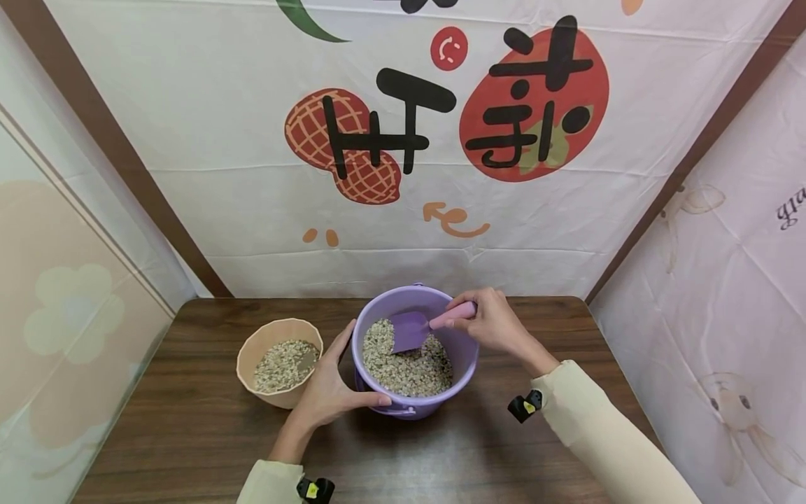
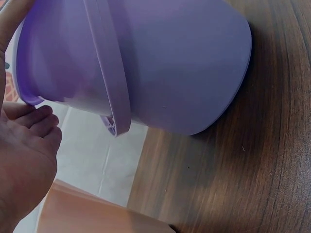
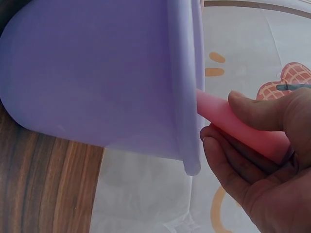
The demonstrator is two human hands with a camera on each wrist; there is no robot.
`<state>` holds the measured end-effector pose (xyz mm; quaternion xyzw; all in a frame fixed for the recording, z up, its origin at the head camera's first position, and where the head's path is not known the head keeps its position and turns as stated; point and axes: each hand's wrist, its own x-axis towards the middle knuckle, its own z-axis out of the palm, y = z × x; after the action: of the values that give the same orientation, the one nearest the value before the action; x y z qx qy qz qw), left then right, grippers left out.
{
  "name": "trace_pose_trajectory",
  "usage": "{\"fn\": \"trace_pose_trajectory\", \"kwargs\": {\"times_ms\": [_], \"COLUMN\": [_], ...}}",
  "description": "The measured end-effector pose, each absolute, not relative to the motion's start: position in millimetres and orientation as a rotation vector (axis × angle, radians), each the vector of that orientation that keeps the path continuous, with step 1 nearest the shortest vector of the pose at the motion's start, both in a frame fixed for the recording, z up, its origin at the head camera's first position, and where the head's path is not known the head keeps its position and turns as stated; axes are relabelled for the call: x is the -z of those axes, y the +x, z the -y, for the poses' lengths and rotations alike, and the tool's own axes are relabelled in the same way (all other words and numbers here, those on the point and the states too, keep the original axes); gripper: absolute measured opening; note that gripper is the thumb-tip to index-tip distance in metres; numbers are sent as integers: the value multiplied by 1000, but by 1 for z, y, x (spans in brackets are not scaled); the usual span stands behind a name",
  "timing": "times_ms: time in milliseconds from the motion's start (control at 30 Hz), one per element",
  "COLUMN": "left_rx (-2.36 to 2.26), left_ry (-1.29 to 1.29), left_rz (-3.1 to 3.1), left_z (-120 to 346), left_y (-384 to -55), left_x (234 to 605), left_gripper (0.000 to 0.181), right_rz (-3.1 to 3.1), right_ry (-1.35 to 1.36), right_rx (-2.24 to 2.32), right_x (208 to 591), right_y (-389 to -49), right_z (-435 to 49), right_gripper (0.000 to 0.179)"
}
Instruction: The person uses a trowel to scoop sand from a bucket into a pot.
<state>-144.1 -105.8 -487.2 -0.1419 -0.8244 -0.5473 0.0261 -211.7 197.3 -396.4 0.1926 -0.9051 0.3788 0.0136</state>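
A purple bucket (image 1: pixel 462 367) stands on the table, partly filled with small pale pebbles (image 1: pixel 403 371). My left hand (image 1: pixel 330 388) holds its near left side, thumb on the front rim and fingers spread along the left wall; the left wrist view shows its fingertips at the rim (image 2: pixel 29 99). With my right hand (image 1: pixel 497 325) I grip the pink handle (image 3: pixel 243 124) of a small toy shovel (image 1: pixel 411 330). Its purple blade is inside the bucket, over the pebbles, and overlaps them in the head view. In the right wrist view, the bucket wall hides the blade.
Left of the bucket, close to my left hand, stands a peach-coloured bowl (image 1: pixel 248 353) holding similar pebbles. The bucket's handle (image 2: pixel 109 63) hangs down along its side. Behind the brown wooden table (image 1: pixel 189 420) hangs a printed white cloth (image 1: pixel 252 210).
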Motion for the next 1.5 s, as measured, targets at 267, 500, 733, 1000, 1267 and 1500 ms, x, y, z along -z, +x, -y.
{"fn": "trace_pose_trajectory", "kwargs": {"times_ms": [267, 500, 733, 1000, 1267, 1500], "left_rx": [1686, 1692, 1693, 1699, 1698, 1693], "left_ry": [-448, -446, -447, -449, -461, -465], "left_rz": [2540, 2542, 2545, 2543, 2532, 2533], "left_z": [106, 106, 106, 106, 106, 106], "left_y": [-144, -143, -143, -143, -144, -145], "left_x": [487, 487, 487, 487, 488, 488], "left_gripper": [137, 137, 137, 136, 137, 137], "right_rz": [2855, 2860, 2877, 2911, 2881, 2848], "right_ry": [611, 633, 652, 703, 800, 873], "right_rx": [-1213, -1247, -1279, -1350, -1424, -1516], "right_x": [393, 394, 395, 395, 398, 401], "right_y": [-215, -218, -220, -220, -218, -218], "right_z": [-196, -195, -193, -192, -194, -199], "right_gripper": [14, 13, 13, 14, 12, 13]}}
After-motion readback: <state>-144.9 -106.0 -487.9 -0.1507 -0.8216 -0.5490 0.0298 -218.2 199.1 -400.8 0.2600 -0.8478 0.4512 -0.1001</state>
